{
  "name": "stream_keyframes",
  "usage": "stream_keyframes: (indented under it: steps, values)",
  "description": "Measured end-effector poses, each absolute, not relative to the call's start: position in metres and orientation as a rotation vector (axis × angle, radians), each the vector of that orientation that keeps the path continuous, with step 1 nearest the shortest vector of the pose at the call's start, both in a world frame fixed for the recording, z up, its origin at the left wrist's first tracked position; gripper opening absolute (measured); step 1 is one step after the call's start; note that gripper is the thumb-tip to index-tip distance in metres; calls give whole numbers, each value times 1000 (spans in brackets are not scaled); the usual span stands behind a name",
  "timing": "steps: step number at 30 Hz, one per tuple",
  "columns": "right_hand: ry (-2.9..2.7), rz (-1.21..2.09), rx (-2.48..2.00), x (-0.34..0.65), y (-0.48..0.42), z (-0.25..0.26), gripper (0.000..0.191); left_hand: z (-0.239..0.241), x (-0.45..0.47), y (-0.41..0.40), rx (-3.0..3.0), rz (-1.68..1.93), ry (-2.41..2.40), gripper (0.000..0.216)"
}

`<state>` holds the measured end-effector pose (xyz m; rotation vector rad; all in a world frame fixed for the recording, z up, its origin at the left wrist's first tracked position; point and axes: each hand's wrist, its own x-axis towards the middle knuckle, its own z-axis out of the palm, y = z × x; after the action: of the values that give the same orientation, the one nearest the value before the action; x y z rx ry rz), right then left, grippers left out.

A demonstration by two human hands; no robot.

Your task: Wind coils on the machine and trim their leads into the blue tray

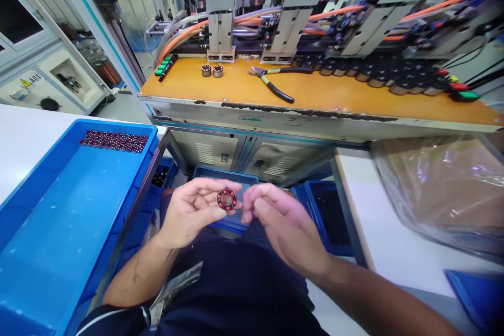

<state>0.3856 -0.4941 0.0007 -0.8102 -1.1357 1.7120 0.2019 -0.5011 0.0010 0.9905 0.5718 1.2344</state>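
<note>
A small round ring-shaped part (227, 199), dark with red windings, is pinched between the fingertips of my left hand (191, 211) above my lap. My right hand (281, 226) is right beside it, fingers curled toward the ring and touching or nearly touching its right edge. A row of similar red-and-dark parts (114, 141) lies along the far wall of the big blue tray (59, 231) at my left. Two more ring parts (211, 70) stand on the orange machine bench (315, 92).
Pliers with black handles (273, 82) lie on the orange bench, under a row of grey machine heads (220, 16) with orange hoses. Small blue bins (323, 205) sit below near my knees. A clear plastic bag (441, 189) lies on the white table at right.
</note>
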Motion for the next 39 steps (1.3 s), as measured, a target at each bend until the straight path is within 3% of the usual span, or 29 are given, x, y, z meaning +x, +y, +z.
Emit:
stream_keyframes:
  steps: [6, 11, 26, 39]
  values:
    - [-1613, 1599, -980, 395, -471, 39, 27, 6, 204, -499, 1122, 1167, 682, 40]
    - [-1753, 1515, -923, 398, -469, 42, 27, 6, 207, -502, 1108, 1150, 738, 36]
    - [-1692, 1652, -863, 411, -467, 36, 27, 3, 216, -500, 802, 1080, 669, 34]
    - [-1637, 1833, -880, 413, -467, 42, 20, 16, 214, -501, 1056, 1161, 783, 35]
